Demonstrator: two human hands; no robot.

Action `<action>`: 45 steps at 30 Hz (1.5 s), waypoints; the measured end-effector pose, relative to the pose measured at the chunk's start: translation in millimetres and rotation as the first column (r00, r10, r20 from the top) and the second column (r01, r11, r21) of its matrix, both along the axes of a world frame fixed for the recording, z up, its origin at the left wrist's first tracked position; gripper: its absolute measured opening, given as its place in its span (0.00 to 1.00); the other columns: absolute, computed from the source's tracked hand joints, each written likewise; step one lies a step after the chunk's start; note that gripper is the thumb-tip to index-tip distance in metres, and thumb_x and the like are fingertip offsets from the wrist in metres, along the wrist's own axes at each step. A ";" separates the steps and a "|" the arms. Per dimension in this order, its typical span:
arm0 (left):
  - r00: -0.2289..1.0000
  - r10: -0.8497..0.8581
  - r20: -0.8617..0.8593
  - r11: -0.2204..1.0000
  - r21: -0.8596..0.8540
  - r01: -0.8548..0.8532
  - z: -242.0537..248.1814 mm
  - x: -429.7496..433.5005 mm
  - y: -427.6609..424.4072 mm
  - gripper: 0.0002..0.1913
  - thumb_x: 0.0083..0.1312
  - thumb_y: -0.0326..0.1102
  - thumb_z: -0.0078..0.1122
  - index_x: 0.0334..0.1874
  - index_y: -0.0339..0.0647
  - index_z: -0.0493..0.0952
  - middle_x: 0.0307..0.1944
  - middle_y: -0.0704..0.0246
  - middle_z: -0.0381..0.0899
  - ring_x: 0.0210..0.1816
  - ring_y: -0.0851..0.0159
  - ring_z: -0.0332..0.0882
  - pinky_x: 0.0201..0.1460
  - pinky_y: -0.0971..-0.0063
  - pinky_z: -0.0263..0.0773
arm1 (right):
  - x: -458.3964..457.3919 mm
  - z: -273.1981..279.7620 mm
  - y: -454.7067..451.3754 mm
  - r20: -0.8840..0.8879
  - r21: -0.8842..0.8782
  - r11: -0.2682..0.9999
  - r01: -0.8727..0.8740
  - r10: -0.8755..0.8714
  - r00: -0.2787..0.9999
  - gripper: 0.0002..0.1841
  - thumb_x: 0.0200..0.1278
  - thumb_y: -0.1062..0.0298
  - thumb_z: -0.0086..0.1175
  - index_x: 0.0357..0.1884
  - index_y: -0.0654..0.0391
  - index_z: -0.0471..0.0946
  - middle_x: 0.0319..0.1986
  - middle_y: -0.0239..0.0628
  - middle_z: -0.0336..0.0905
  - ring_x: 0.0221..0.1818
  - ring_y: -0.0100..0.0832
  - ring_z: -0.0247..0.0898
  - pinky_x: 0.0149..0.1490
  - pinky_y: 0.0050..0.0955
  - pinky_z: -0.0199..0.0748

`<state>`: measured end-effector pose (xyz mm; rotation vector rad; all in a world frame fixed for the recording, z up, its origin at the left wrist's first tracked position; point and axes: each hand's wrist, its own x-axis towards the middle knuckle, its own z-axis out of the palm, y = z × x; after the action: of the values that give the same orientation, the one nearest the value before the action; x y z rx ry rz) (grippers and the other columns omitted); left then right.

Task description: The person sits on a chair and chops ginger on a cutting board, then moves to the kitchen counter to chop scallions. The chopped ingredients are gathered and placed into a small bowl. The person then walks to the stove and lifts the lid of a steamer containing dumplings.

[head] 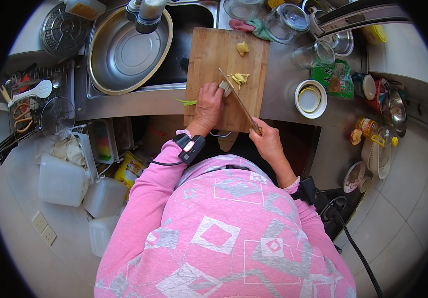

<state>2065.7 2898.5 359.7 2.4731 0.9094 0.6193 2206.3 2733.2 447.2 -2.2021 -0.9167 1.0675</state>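
My left hand (209, 102) presses a scallion against the wooden cutting board (217, 48). The scallion's white end (225, 88) shows past my fingertips, and a green leaf (185, 101) sticks out on the other side; the middle is hidden under my hand. In my right hand (268, 137) is the handle of a kitchen knife (238, 97). Its blade, seen nearly edge-on, slants across the board right beside the white end. Just right of the blade lies a small pile of pale yellow ginger strips (240, 79). A chunk of peeled ginger (242, 48) rests farther back.
The board overlaps the edge of a sink (202, 11) holding a large metal basin (130, 48), with a faucet (148, 15) above. At right stand glass jars (286, 24), a white bowl (310, 98) and a green packet (334, 79). A utensil rack (37, 100) is at left.
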 end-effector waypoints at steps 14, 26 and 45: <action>0.998 -0.017 -0.061 0.999 0.049 0.020 2.6 7.2 -0.9 0.11 0.58 0.27 0.53 0.42 0.37 0.79 0.44 0.61 0.75 0.49 0.53 0.72 0.49 0.61 0.71 | -14.1 21.1 -4.9 0.051 -0.039 0.998 -0.039 0.041 0.998 0.21 0.61 0.67 0.59 0.57 0.55 0.78 0.33 0.55 0.82 0.39 0.57 0.80 0.44 0.48 0.77; 0.998 -0.022 -0.057 0.999 0.022 0.023 0.4 10.1 -1.7 0.13 0.57 0.26 0.54 0.44 0.36 0.80 0.45 0.58 0.74 0.47 0.51 0.71 0.49 0.61 0.72 | -13.5 29.0 -5.3 0.079 -0.109 0.993 -0.050 0.059 0.995 0.21 0.61 0.65 0.59 0.58 0.53 0.79 0.36 0.54 0.83 0.41 0.57 0.80 0.46 0.49 0.78; 1.000 0.004 0.007 1.000 0.009 -0.004 5.0 12.7 -1.9 0.11 0.55 0.24 0.53 0.40 0.34 0.80 0.41 0.57 0.76 0.45 0.51 0.72 0.47 0.62 0.73 | -6.8 36.7 -2.3 0.064 -0.147 0.987 -0.072 0.082 0.995 0.20 0.61 0.66 0.58 0.57 0.55 0.79 0.34 0.55 0.82 0.40 0.57 0.80 0.45 0.49 0.77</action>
<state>2078.4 2896.6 364.7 2.4759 0.9109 0.6346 2199.5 2731.0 483.9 -2.3523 -0.9897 1.1309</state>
